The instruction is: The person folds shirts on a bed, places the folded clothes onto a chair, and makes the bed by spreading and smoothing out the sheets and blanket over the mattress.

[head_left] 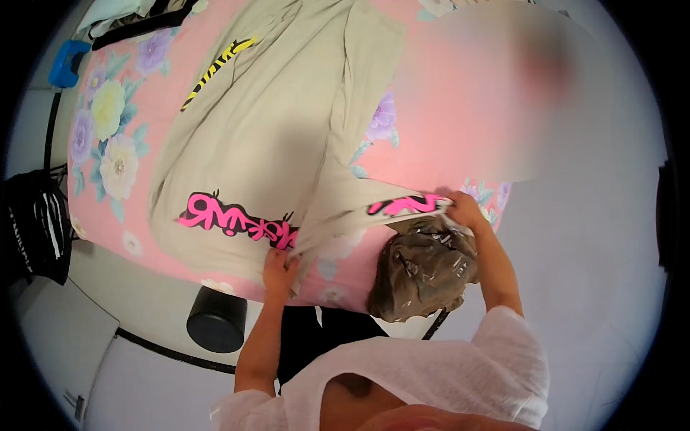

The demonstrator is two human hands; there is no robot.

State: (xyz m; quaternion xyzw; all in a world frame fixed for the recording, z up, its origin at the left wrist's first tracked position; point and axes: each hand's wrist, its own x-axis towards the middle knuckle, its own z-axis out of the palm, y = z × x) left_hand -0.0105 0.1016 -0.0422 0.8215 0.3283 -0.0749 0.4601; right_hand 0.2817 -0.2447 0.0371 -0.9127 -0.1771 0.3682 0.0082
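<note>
A large beige garment point(266, 144) lies spread over a pink floral bedsheet point(438, 122), with creases running along its length. Bold pink and black lettering crosses its near end, and yellow and black lettering runs along its far left side. My left hand point(279, 271) pinches the near edge just below the pink lettering. Out to the right, my right hand point(466, 210) grips the end of a narrower part of the garment, stretched sideways and also printed in pink. A brown bundle in shiny clear plastic point(424, 271) sits at the bed edge, below my right hand.
A black bin point(217, 321) stands on the floor by the bed's near edge. At the left hangs a black bag with white stripes point(43, 223). A blue plastic object point(70, 63) and folded cloths point(136, 25) are at the far left corner. The upper right is blurred.
</note>
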